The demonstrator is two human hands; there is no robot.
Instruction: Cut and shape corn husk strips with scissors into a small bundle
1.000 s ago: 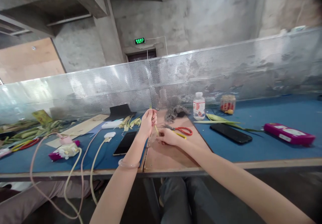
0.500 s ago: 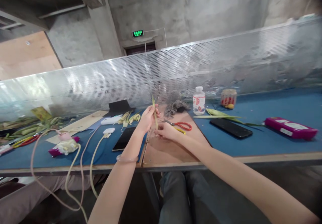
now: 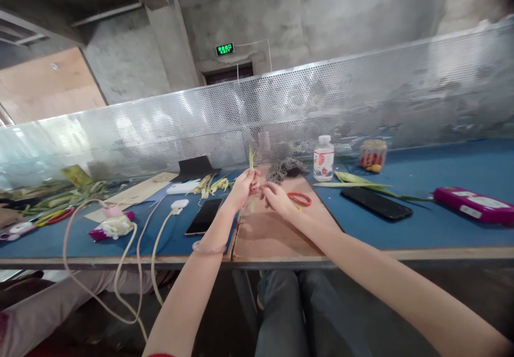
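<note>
My left hand point(image 3: 244, 187), with a bangle on its wrist, is closed around a narrow green-yellow leaf strip point(image 3: 251, 158). The strip stands upright, its tip showing above the fingers; its lower part is blurred. Just to the right, my right hand point(image 3: 276, 198) has its fingers bent and pinched close to the strip. What they hold, if anything, is too small to make out. Scissors with orange handles point(image 3: 301, 200) lie beside my right hand, partly hidden behind it. A bundle of grey cord point(image 3: 286, 169) rests behind both hands on the brown board point(image 3: 277, 239).
Right of the board are a white-capped bottle point(image 3: 323, 159), a glass jar point(image 3: 373, 156), long leaves point(image 3: 353, 179), a black phone point(image 3: 376, 203) and a magenta pack point(image 3: 474, 204). On the left lie a dark tablet-like device point(image 3: 204, 217), cables point(image 3: 158, 239) and dried husks point(image 3: 206, 185). A perforated metal screen point(image 3: 193, 127) stands behind.
My right hand has moved up from the strip's lower end and now sits higher, beside my left fingers. My left hand still grips the strip. The view has shifted slightly.
</note>
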